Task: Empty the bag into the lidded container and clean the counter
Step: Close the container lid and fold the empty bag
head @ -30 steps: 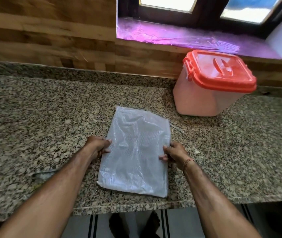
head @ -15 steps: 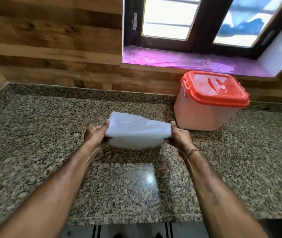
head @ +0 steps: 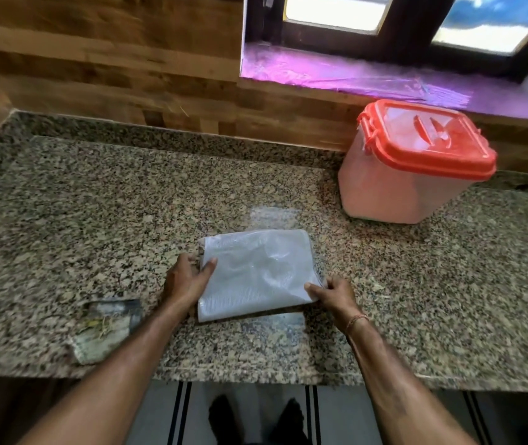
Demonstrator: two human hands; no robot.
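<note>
Translucent plastic, folded flat: the bag (head: pixel 257 274) lies on the speckled granite worktop (head: pixel 95 220), near the front edge, well apart from the lidded container (head: pixel 413 165) that stands at the back right under the window sill (head: pixel 352 75) with its orange lid (head: pixel 429 139) clipped down. Bag looks emptied and limp. Left hand (head: pixel 185 281) rests at the bag's left edge, thumb over the top face, other fingers hidden behind the fold; right hand (head: pixel 333 295) holds the near right corner, thumb laid on the plastic, fingers curled under — both pinched on the bag. Both forearms reach in from the worktop's front edge, wrists low, palms turned inward towards each other. Judged step: folding the bag small before tidying. To do it well, press air out towards the open end, line up the edges, crease with a flat palm. Small scrap of packaging (head: pixel 105 329) lies left of the left forearm, not yet cleared; it carries some debris.
</note>
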